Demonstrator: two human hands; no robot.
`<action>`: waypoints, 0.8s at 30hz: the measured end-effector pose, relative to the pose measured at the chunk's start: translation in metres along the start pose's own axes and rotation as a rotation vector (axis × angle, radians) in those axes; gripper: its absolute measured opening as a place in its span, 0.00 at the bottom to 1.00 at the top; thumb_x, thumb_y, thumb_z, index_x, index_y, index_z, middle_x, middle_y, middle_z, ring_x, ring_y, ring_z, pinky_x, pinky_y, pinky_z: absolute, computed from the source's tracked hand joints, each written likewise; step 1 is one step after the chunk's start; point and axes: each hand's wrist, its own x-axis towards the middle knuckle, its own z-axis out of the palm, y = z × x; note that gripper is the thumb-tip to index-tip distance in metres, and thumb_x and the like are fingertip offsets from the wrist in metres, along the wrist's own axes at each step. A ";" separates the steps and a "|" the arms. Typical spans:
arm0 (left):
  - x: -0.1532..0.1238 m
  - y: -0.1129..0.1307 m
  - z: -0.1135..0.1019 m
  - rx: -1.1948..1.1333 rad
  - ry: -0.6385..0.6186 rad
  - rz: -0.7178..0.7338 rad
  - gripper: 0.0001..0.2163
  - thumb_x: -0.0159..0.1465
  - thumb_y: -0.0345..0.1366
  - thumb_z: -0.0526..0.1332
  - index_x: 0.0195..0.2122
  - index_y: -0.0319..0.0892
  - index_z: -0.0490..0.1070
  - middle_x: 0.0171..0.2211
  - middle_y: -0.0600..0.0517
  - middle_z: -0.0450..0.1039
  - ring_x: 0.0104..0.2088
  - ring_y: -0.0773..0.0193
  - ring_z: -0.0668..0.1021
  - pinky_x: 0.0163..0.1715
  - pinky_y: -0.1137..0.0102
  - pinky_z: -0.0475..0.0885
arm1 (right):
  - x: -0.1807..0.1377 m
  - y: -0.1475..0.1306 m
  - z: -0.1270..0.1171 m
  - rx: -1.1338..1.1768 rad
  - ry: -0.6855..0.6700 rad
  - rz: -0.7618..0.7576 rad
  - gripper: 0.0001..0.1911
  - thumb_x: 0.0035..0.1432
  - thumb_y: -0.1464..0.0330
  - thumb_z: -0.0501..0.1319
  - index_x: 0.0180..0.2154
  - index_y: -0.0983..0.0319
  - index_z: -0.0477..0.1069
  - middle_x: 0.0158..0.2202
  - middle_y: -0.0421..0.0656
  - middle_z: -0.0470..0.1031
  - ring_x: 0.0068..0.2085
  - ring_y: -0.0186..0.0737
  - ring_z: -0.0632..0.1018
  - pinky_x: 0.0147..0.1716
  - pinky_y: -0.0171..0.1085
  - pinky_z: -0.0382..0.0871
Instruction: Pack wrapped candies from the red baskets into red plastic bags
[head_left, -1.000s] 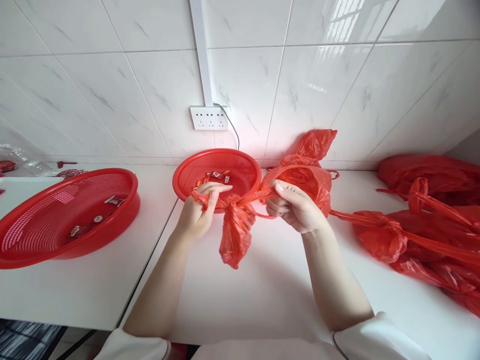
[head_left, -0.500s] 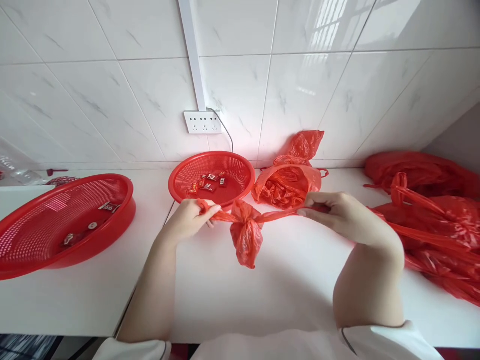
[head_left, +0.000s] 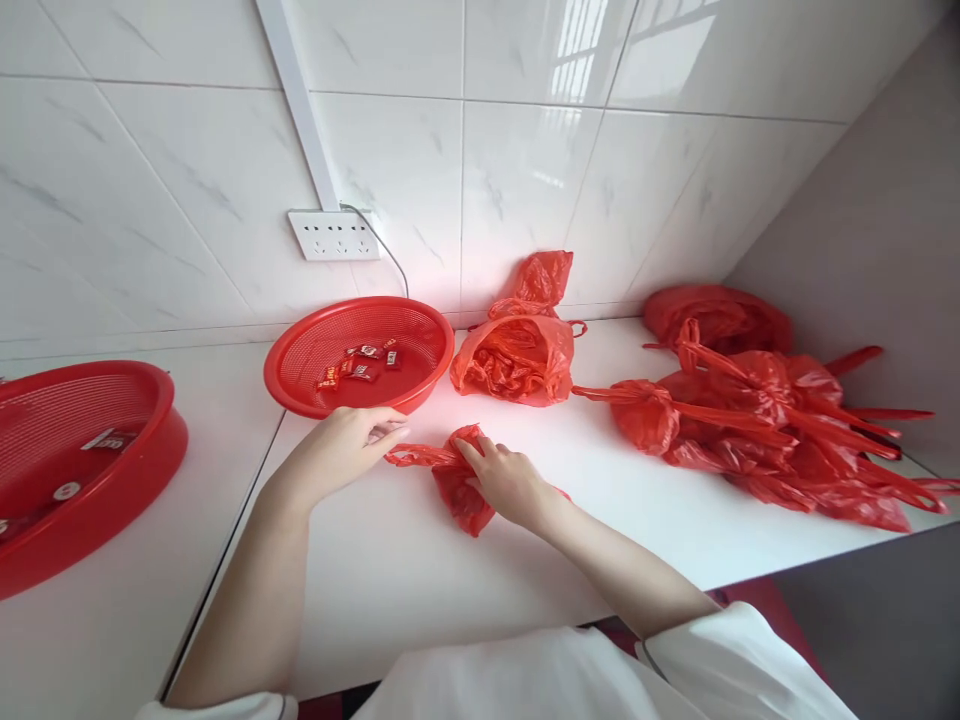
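Note:
A small knotted red plastic bag (head_left: 466, 510) lies on the white table, one twisted handle (head_left: 420, 455) stretching left. My right hand (head_left: 514, 482) covers its right side, with fingers and thumb closed around the bag near the knot. Just left of that handle is my left hand (head_left: 352, 445), its fingers loosely bent and apart from the thumb, holding nothing. Behind my left hand sits a red plastic basket (head_left: 300, 345) with several small wrapped sweets (head_left: 361, 372) in it. An open red bag (head_left: 559, 360) stuffed with crumpled red plastic lies behind my right hand.
On the right rests a pile of tied red bags (head_left: 780, 440), handles sticking out. A second red basket (head_left: 161, 450) with a few wrapped items stands at the left. A power strip (head_left: 334, 235) with a cable is on the tiled wall; a grey partition (head_left: 877, 260) bounds the right.
My left hand has let go of the handle. My right hand has moved left from the other handle onto the knotted bag, which now lies on the table. The view has swung right.

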 end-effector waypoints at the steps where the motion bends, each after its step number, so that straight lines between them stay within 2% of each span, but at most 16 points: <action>1: 0.000 0.001 0.000 0.007 0.000 -0.003 0.14 0.64 0.52 0.55 0.45 0.57 0.75 0.43 0.59 0.80 0.46 0.59 0.80 0.40 0.71 0.72 | -0.002 0.009 -0.003 0.027 0.027 -0.014 0.26 0.65 0.67 0.51 0.64 0.56 0.56 0.54 0.51 0.71 0.45 0.48 0.78 0.36 0.40 0.71; 3: 0.002 0.001 0.000 0.013 0.004 -0.017 0.15 0.63 0.53 0.55 0.46 0.57 0.74 0.44 0.59 0.79 0.46 0.59 0.79 0.40 0.71 0.72 | -0.012 0.036 -0.018 0.126 0.094 -0.023 0.24 0.65 0.72 0.48 0.59 0.52 0.63 0.49 0.45 0.75 0.43 0.43 0.78 0.37 0.36 0.70; 5: 0.005 -0.002 0.000 0.024 0.000 -0.035 0.15 0.63 0.54 0.55 0.47 0.58 0.74 0.45 0.59 0.79 0.47 0.58 0.79 0.40 0.71 0.73 | -0.029 0.069 -0.040 0.210 0.178 0.057 0.22 0.63 0.74 0.48 0.54 0.51 0.68 0.47 0.41 0.77 0.42 0.40 0.78 0.39 0.35 0.70; 8: 0.009 -0.009 0.000 0.024 -0.009 -0.044 0.17 0.63 0.54 0.55 0.48 0.58 0.73 0.46 0.58 0.78 0.48 0.57 0.78 0.41 0.70 0.73 | -0.066 0.125 -0.072 0.177 0.398 0.309 0.26 0.57 0.77 0.50 0.53 0.53 0.69 0.50 0.43 0.75 0.50 0.44 0.75 0.46 0.38 0.69; 11: 0.012 -0.013 0.000 0.016 -0.021 -0.042 0.17 0.63 0.54 0.54 0.50 0.58 0.72 0.47 0.57 0.78 0.50 0.57 0.77 0.44 0.69 0.72 | -0.098 0.181 -0.079 0.015 0.598 0.570 0.31 0.55 0.77 0.49 0.60 0.55 0.62 0.52 0.48 0.73 0.53 0.52 0.72 0.49 0.47 0.67; 13: 0.012 -0.013 0.000 0.022 -0.028 -0.045 0.18 0.64 0.54 0.54 0.50 0.58 0.72 0.48 0.56 0.78 0.50 0.57 0.77 0.45 0.68 0.72 | -0.108 0.217 -0.065 -0.080 0.591 0.763 0.35 0.56 0.77 0.48 0.65 0.58 0.53 0.52 0.53 0.72 0.55 0.56 0.70 0.51 0.53 0.65; 14: 0.012 -0.012 0.000 0.025 -0.034 -0.044 0.18 0.64 0.54 0.54 0.50 0.58 0.72 0.48 0.56 0.78 0.50 0.56 0.77 0.45 0.68 0.73 | -0.108 0.234 -0.052 -0.102 0.536 0.844 0.36 0.56 0.78 0.48 0.66 0.61 0.51 0.51 0.55 0.73 0.56 0.57 0.70 0.52 0.55 0.63; 17: 0.010 -0.012 0.000 0.026 -0.033 -0.034 0.19 0.63 0.55 0.54 0.51 0.55 0.72 0.47 0.53 0.78 0.50 0.53 0.78 0.45 0.66 0.73 | -0.101 0.273 -0.012 -0.035 0.278 0.925 0.31 0.55 0.78 0.48 0.62 0.67 0.59 0.56 0.58 0.68 0.61 0.55 0.65 0.56 0.57 0.58; 20: 0.007 -0.016 -0.001 0.011 -0.021 -0.025 0.20 0.63 0.54 0.54 0.51 0.55 0.72 0.48 0.51 0.78 0.50 0.52 0.78 0.46 0.65 0.73 | -0.090 0.285 0.006 -0.003 0.194 0.918 0.28 0.55 0.78 0.49 0.58 0.67 0.64 0.62 0.58 0.62 0.63 0.56 0.62 0.59 0.63 0.50; 22: 0.006 -0.019 -0.002 -0.002 -0.017 -0.028 0.19 0.63 0.54 0.54 0.51 0.54 0.72 0.48 0.51 0.77 0.50 0.53 0.78 0.46 0.65 0.73 | -0.084 0.274 -0.004 -0.038 0.234 0.942 0.26 0.56 0.76 0.50 0.57 0.66 0.66 0.64 0.58 0.59 0.63 0.61 0.61 0.58 0.67 0.47; 24: 0.004 -0.022 -0.003 -0.008 -0.005 -0.037 0.19 0.63 0.53 0.55 0.52 0.54 0.72 0.48 0.51 0.77 0.50 0.53 0.78 0.47 0.65 0.73 | -0.077 0.244 -0.027 -0.067 0.375 0.899 0.24 0.58 0.72 0.52 0.56 0.65 0.68 0.64 0.59 0.59 0.62 0.63 0.62 0.57 0.66 0.50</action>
